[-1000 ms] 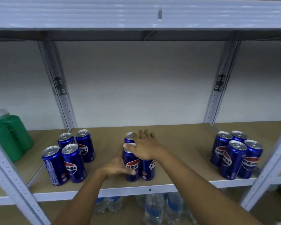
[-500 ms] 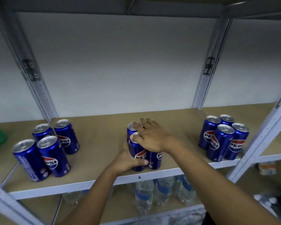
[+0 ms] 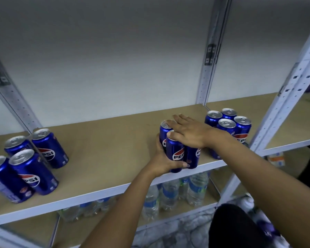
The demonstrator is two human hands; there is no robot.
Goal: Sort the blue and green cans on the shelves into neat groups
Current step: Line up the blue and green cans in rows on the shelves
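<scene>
A tight cluster of blue Pepsi cans (image 3: 175, 153) stands near the front edge of the brown shelf board (image 3: 106, 149). My left hand (image 3: 161, 161) wraps around the cluster's left and front side. My right hand (image 3: 188, 131) lies flat across the can tops, fingers straight. Just to the right, a second group of blue cans (image 3: 227, 124) stands upright, partly hidden behind my right forearm. A third group of blue cans (image 3: 34, 169) sits at the left end of the shelf. No green cans are in view.
A grey perforated upright (image 3: 293, 90) rises at the right front, and another upright (image 3: 208, 68) stands against the back wall. Several plastic water bottles (image 3: 168, 196) stand on the shelf below. Bare board lies between the left group and the cluster.
Both hands have slid the middle cluster to the right, closing most of the gap to the right group. The view has dropped and the green containers at the left have left the frame.
</scene>
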